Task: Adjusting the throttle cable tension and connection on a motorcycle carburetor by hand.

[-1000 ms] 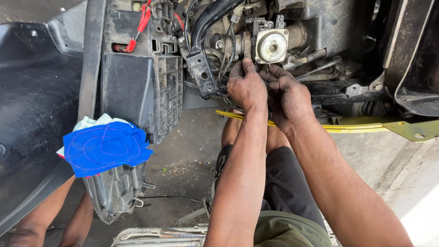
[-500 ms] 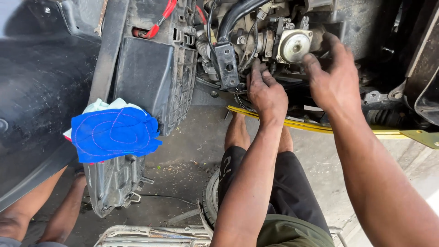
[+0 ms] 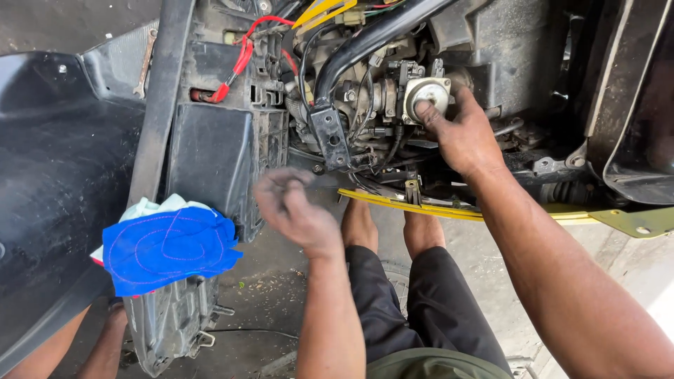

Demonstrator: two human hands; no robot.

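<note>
right hand [image 3: 460,133] rests fingertips on the round silver cap [image 3: 426,95] of the exposed engine, not clamped; left hand [image 3: 291,210], blurred, loosely curled, empty, hangs apart below. best steadied squarely, clear of the red wires [image 3: 242,60].

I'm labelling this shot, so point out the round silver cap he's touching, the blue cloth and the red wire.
round silver cap [image 3: 430,91], head view, on its flat face beside the right hand's thumb.
blue cloth [image 3: 168,247], head view, middle of the stitched top fold.
red wire [image 3: 242,57], head view, on its thicker sleeved stretch.
</note>
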